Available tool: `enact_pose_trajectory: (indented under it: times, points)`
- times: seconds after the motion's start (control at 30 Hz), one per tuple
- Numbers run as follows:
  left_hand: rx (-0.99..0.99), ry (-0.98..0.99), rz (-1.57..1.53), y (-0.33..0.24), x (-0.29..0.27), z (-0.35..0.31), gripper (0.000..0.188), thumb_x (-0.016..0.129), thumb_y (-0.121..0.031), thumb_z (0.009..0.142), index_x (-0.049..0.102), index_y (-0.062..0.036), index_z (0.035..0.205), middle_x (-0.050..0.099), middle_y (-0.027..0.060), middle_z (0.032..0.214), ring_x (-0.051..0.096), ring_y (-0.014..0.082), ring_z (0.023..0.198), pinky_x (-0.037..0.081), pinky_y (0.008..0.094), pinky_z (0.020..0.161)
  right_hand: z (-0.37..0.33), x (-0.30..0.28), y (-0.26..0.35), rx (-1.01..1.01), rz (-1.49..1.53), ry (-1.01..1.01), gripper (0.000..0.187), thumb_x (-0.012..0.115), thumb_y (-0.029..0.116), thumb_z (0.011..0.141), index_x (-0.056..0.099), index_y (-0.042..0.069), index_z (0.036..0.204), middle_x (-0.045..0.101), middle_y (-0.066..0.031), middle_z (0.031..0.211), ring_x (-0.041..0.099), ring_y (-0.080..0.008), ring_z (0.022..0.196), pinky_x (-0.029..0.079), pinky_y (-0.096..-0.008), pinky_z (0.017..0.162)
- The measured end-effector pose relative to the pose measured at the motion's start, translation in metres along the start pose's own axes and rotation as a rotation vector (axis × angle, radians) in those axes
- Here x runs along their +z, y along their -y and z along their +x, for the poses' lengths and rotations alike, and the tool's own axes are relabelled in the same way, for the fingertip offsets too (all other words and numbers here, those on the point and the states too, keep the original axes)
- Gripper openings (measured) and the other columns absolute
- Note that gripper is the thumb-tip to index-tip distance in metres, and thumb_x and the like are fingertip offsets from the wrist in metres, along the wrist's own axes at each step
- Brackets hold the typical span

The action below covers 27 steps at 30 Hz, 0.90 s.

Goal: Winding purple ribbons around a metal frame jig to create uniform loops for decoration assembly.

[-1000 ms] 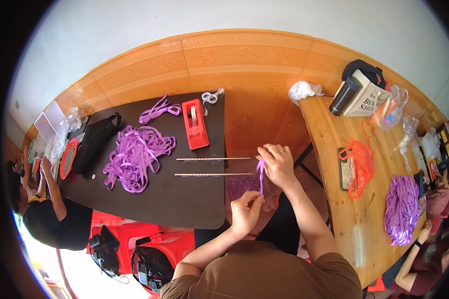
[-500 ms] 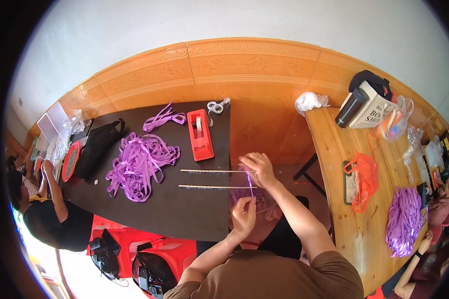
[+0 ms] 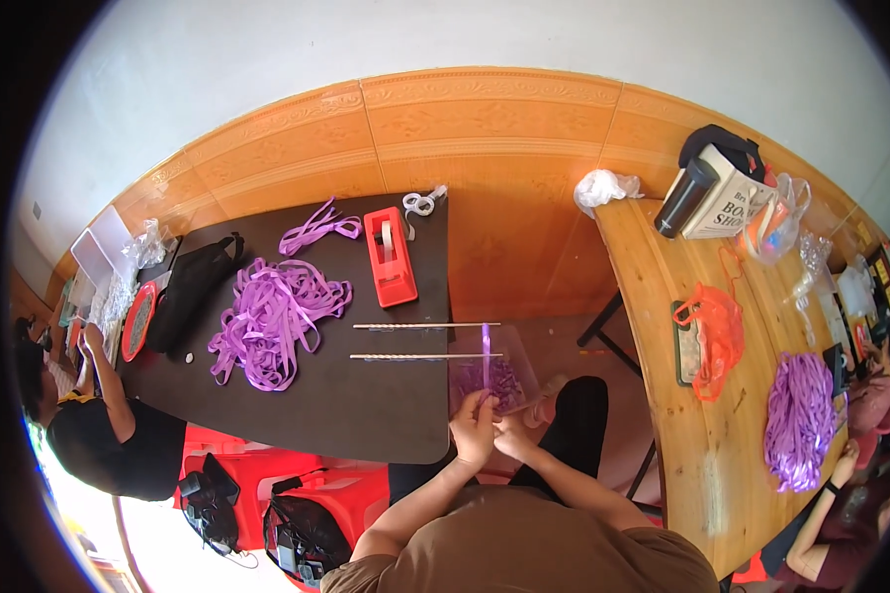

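Two thin pale rods, the far rod (image 3: 420, 325) and the near rod (image 3: 415, 357), lie parallel on the dark table and jut past its right edge. A narrow purple ribbon (image 3: 487, 358) loops over their free ends and runs down toward me. Its lower part is pinched in my left hand (image 3: 473, 430). Close against it on the right is my right hand (image 3: 514, 437), fingers curled; whatever they grip is hidden. Below the rods, a clear plastic bin (image 3: 526, 364) holds purple ribbon pieces.
On the dark table (image 3: 366, 420) are a purple ribbon heap (image 3: 277, 321), a red tape dispenser (image 3: 392, 259), white-handled scissors (image 3: 420, 204) and a black bag (image 3: 196, 292). The wooden table (image 3: 707, 469) bears a purple bundle (image 3: 806, 420) and an orange bag (image 3: 717, 336). Other people sit at both sides.
My right hand has left the rod ends and come down beside my left hand. The ribbon now hangs taut over both rods toward me. The whole view has shifted slightly.
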State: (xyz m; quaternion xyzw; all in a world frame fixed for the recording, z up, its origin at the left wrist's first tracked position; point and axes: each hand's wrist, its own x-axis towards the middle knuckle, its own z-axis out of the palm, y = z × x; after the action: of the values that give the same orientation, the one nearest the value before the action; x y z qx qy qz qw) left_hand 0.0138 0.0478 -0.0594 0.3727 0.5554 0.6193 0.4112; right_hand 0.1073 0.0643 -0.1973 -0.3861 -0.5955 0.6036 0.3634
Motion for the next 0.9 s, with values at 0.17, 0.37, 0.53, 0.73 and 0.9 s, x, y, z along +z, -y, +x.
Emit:
enact_pose_trajectory:
  times: [0.17,0.37,0.53,0.73,0.9]
  points:
    - [-0.083,0.07,-0.024,-0.001,0.001,-0.012,0.028,0.052,-0.01,0.092,0.054,0.0041,0.116,0.065,0.008,0.085,0.056,0.0084,0.06,0.046,0.0204,0.057,-0.027,0.0,-0.06,-0.043,-0.14,0.036,0.022,0.052,0.008,0.085,0.062,0.0,0.103,0.064,-0.0089,0.082,0.057,-0.0126,0.074,0.044,-0.0301,0.066]
    - [-0.169,0.008,-0.224,-0.016,0.003,0.002,0.03,0.047,-0.02,0.096,0.056,0.002,0.115,0.064,0.0072,0.09,0.057,0.0095,0.073,0.047,0.024,0.069,-0.036,0.0,0.008,0.346,0.024,0.257,0.016,0.054,-0.001,0.082,0.063,0.0,0.095,0.064,-0.0018,0.093,0.058,-0.011,0.084,0.046,-0.0264,0.077]
    - [-0.268,0.075,-0.497,-0.024,0.007,0.031,0.02,0.054,-0.014,0.092,0.06,-0.0007,0.106,0.063,0.0048,0.086,0.059,0.0115,0.074,0.047,0.0238,0.071,-0.042,0.001,0.012,0.334,0.413,0.138,0.031,0.053,-0.01,0.077,0.057,-0.004,0.107,0.062,-0.0092,0.099,0.061,-0.0173,0.091,0.046,-0.029,0.089]
    - [-0.301,0.142,-0.408,-0.002,-0.011,0.014,0.011,0.058,-0.007,0.088,0.063,-0.0009,0.096,0.062,0.0032,0.08,0.058,0.0099,0.073,0.047,0.0214,0.068,-0.045,-0.004,0.01,0.188,0.553,-0.058,0.039,0.042,-0.017,0.071,0.055,-0.003,0.105,0.059,-0.0105,0.1,0.061,-0.0231,0.09,0.049,-0.0305,0.079]
    - [-0.289,0.236,-0.17,0.017,-0.033,-0.024,0.012,0.06,-0.009,0.087,0.068,0.0002,0.086,0.065,0.0032,0.074,0.056,0.0059,0.069,0.045,0.0202,0.066,-0.035,-0.005,0.022,0.414,0.529,-0.19,0.022,0.057,-0.006,0.078,0.058,0.003,0.099,0.06,-0.0012,0.085,0.06,-0.0112,0.078,0.044,-0.0204,0.061]
